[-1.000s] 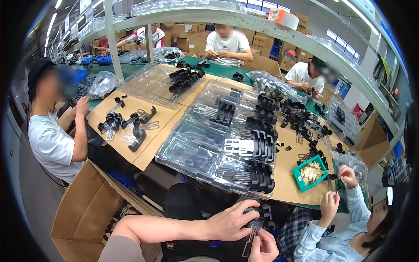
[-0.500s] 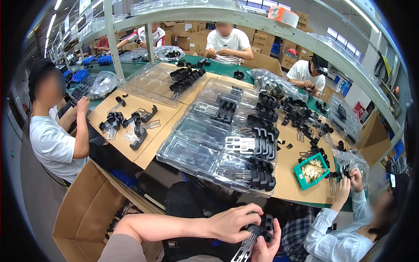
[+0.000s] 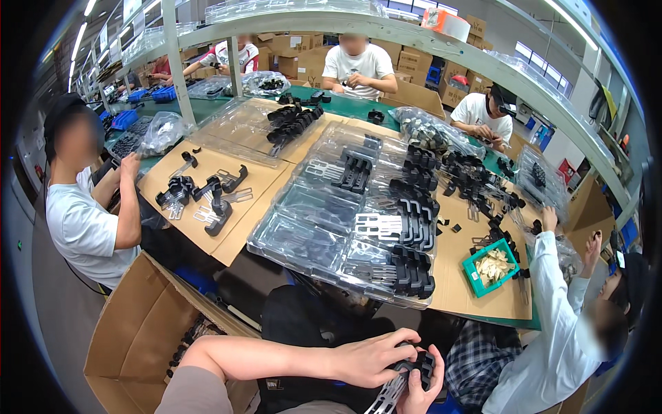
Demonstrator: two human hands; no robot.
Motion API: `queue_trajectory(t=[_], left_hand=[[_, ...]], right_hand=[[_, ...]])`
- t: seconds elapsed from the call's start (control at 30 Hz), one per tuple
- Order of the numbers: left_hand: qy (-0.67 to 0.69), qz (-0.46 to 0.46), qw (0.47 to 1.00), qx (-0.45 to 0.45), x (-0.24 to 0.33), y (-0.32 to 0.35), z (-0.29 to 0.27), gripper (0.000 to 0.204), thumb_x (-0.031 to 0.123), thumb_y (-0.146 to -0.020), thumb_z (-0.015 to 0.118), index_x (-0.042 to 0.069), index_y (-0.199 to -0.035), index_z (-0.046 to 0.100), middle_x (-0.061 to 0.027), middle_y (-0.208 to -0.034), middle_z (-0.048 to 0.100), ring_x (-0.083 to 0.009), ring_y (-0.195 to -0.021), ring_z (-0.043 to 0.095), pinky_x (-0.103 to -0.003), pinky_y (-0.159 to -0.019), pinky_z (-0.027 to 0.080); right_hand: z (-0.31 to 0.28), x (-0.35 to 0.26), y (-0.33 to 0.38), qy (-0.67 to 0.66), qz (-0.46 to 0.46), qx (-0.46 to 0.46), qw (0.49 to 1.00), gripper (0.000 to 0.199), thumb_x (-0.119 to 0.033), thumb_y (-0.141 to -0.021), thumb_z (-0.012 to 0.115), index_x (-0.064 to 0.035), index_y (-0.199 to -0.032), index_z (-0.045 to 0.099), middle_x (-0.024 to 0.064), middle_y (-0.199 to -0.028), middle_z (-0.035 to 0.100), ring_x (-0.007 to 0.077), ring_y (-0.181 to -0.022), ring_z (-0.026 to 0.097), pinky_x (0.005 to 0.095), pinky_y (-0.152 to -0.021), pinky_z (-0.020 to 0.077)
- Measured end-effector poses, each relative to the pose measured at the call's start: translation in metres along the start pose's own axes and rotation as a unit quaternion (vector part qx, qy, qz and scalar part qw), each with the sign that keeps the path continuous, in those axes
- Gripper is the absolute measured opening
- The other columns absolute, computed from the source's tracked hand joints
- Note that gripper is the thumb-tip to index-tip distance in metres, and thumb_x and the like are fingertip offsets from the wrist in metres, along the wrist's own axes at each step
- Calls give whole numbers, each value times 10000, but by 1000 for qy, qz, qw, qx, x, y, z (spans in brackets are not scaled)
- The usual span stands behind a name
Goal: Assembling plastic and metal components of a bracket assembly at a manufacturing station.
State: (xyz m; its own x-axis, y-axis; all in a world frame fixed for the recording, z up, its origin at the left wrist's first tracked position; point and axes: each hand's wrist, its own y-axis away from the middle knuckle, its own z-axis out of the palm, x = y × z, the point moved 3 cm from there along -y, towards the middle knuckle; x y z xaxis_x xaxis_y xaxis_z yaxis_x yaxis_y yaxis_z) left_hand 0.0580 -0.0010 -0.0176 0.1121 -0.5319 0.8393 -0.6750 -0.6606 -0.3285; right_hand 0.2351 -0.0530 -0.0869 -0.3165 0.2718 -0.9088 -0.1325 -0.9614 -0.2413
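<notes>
In my lap, near the lower edge, both hands are closed on black plastic clips with slotted silver metal plates (image 3: 390, 395). My left hand (image 3: 369, 359) grips the black top of them from above, its fingers curled over. My right hand (image 3: 422, 390) wraps them from the right, the thumb pressed on the near side. The plates stick out below, toward me; fingers hide how many pieces there are. Beyond my hands lies a clear plastic tray (image 3: 296, 245) with compartments. Rows of similar black clips (image 3: 412, 272) with silver plates fill its right side and part of its far left.
A green bin (image 3: 476, 278) of small pale pieces stands right of the tray. Loose black clips (image 3: 219, 200) lie on cardboard at the left. An open cardboard box (image 3: 131, 310) is beside my left arm. Co-workers sit around the table; a metal shelf beam (image 3: 386, 27) crosses above.
The clips in my hands have turned a little, with my fingers closing tighter round them. At the right, a co-worker has stretched an arm forward over the table and raised the other hand.
</notes>
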Motion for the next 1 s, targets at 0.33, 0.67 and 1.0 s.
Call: queue_trajectory(t=[0.33, 0.67, 1.0], left_hand=[[-35, 37, 997, 50, 1, -1, -1, 419, -5, -965, 575, 17, -1379, 515, -224, -1484, 399, -400, -1317, 495, -453, -1080, 456], [54, -46, 997, 26, 2, -7, -15, 467, -26, -939, 542, 39, -1400, 511, -190, -1436, 418, -374, -1281, 489, -435, -1083, 425], [69, -18, 997, 29, -5, -5, -17, 579, -70, -848, 504, 50, -1415, 507, -184, -1463, 418, -365, -1300, 479, -429, -1106, 403]], right_hand=[[27, -17, -14, -35, 41, 156, 986, 565, 3, -710, 682, 0, -1270, 603, 181, -1226, 616, 299, -1039, 616, 382, -970, 498], [22, -2, -18, -93, 43, -7, 995, 510, -32, -945, 608, -15, -1441, 490, 188, -1410, 566, 286, -1246, 581, 390, -1110, 440], [8, 5, -25, 27, 6, -54, 998, 545, -32, -798, 650, -18, -1328, 521, 192, -1375, 561, 314, -1213, 569, 408, -1099, 427]])
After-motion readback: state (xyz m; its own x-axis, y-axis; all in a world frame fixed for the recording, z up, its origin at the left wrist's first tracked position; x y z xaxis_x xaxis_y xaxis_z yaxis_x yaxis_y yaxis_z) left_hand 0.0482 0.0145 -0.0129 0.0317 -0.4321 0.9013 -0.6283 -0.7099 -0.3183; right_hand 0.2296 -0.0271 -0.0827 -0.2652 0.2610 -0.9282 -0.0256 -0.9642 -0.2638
